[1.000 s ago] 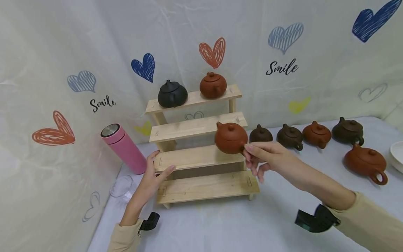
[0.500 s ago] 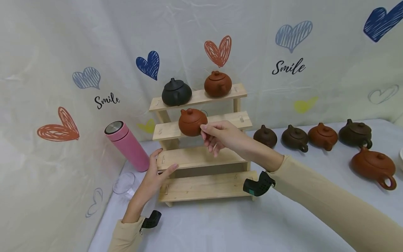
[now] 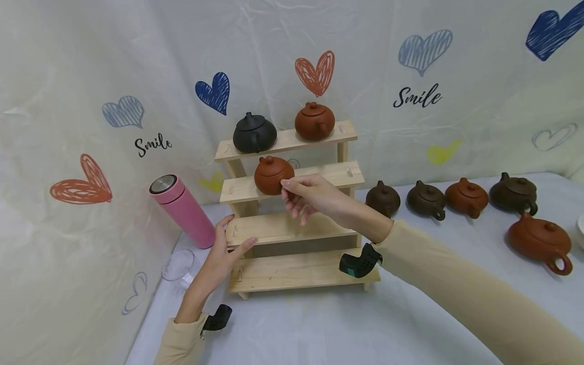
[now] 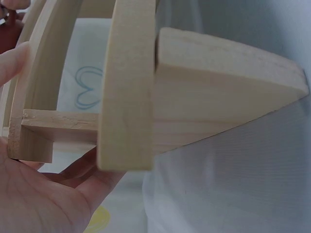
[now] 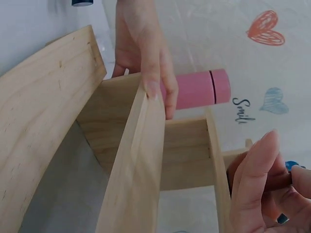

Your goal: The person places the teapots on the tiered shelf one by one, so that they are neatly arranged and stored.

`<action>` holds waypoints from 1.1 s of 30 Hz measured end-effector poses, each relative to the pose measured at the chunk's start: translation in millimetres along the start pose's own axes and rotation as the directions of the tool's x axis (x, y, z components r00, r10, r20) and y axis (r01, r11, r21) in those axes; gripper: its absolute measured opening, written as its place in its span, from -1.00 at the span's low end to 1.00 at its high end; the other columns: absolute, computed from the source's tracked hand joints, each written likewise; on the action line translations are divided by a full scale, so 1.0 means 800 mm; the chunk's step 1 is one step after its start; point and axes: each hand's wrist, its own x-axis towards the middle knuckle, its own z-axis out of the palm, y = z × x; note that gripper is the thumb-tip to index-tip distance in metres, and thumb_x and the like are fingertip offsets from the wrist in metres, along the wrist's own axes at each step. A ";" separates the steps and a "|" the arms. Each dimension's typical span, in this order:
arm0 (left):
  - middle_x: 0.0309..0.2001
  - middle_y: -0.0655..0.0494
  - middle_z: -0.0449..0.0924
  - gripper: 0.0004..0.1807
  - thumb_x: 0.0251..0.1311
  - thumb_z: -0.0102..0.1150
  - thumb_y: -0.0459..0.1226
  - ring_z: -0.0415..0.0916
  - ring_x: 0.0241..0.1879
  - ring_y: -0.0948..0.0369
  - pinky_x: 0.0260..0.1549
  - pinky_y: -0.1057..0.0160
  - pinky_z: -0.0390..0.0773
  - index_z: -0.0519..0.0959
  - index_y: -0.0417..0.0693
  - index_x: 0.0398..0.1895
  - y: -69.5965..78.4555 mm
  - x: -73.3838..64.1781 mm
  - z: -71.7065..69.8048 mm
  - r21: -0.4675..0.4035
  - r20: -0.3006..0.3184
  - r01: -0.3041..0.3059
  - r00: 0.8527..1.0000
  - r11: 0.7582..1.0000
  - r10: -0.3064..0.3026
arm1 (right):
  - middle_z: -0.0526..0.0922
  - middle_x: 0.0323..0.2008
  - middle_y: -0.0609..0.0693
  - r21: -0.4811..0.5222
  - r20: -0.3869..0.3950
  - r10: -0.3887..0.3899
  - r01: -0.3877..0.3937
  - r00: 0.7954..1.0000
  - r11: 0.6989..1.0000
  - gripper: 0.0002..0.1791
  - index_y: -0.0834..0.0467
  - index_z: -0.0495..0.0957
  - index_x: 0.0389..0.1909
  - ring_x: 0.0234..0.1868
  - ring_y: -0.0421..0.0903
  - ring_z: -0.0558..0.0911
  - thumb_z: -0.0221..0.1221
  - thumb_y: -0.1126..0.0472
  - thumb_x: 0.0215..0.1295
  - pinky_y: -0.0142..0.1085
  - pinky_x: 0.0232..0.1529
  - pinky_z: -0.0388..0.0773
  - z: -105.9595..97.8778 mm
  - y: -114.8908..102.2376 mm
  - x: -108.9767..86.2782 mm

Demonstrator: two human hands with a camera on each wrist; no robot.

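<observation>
A reddish-brown clay teapot [image 3: 272, 175] is at the left part of the second tier from the top of a stepped wooden display stand [image 3: 296, 274]. My right hand [image 3: 317, 197] pinches its handle between thumb and forefinger, the other fingers loosely bent below. The teapot's base overlaps that tier in the head view. My left hand [image 3: 222, 262] grips the left end of the third tier, thumb in front and fingers behind; the left wrist view shows its palm [image 4: 43, 201] against the wood. On the top tier sit a black teapot [image 3: 254, 134] and another reddish-brown teapot [image 3: 315, 121].
A pink thermos [image 3: 187, 215] leans in view left of the stand, near a clear round container [image 3: 178, 266]. Right of the stand, several teapots stand on the white cloth, among them a dark brown one [image 3: 383, 197] and a larger reddish one [image 3: 538, 238]. A white dish edge [image 3: 581, 230] shows far right.
My right hand has carried the reddish-brown teapot leftward from the stand's right side to the second tier, moving only slightly in the last half second. The left hand keeps its grip on the stand.
</observation>
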 end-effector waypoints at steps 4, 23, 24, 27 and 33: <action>0.57 -0.21 0.03 0.03 0.41 0.32 -0.10 0.00 0.56 -0.04 0.51 -0.17 -0.05 -0.21 -0.06 0.64 0.001 0.000 -0.001 0.002 0.001 0.000 1.000 1.000 0.000 | 0.62 -0.38 0.04 0.005 0.020 -0.020 0.020 1.000 1.000 -0.66 0.26 0.55 -0.21 -0.48 -0.14 0.58 -0.02 0.11 0.70 -0.34 -0.51 0.58 0.011 0.004 0.009; 0.54 -0.23 0.09 0.04 0.43 0.31 -0.11 0.14 0.50 -0.08 0.46 -0.16 0.10 -0.25 -0.07 0.64 0.003 0.001 -0.002 -0.002 0.015 -0.001 1.000 1.000 0.001 | 0.64 -0.33 0.03 0.022 0.024 -0.049 0.049 0.999 0.999 -0.66 0.31 0.56 -0.04 -0.50 -0.15 0.59 -0.02 0.10 0.70 -0.36 -0.47 0.55 0.036 0.009 0.028; 0.54 -0.23 0.09 0.04 0.43 0.31 -0.11 0.14 0.50 -0.08 0.46 -0.17 0.09 -0.25 -0.07 0.64 0.004 0.000 -0.002 0.001 0.014 -0.001 1.000 1.000 0.001 | 0.64 -0.32 0.03 0.028 0.023 -0.052 0.051 0.998 0.998 -0.66 0.32 0.56 -0.02 -0.49 -0.15 0.60 -0.02 0.11 0.70 -0.36 -0.46 0.56 0.036 0.009 0.027; 0.54 -0.25 0.09 0.04 0.43 0.31 -0.11 0.12 0.50 -0.08 0.46 -0.17 0.08 -0.24 -0.09 0.64 0.003 0.001 -0.002 0.009 0.008 0.001 1.000 1.000 -0.001 | 0.65 -0.29 0.06 0.054 0.024 -0.061 0.059 0.998 0.997 -0.70 0.34 0.51 0.02 -0.49 -0.13 0.62 0.00 0.15 0.69 -0.34 -0.44 0.59 0.035 0.012 0.023; 0.57 -0.24 0.02 0.04 0.41 0.32 -0.11 0.00 0.55 -0.07 0.52 -0.21 -0.06 -0.23 -0.11 0.64 0.001 0.001 0.000 0.007 -0.001 0.006 1.000 1.000 -0.006 | 0.65 -0.10 0.29 0.047 -0.004 -0.079 0.079 0.997 0.996 -0.73 0.24 0.39 0.16 -0.44 -0.07 0.70 0.01 0.15 0.67 -0.28 -0.34 0.66 0.023 0.021 -0.001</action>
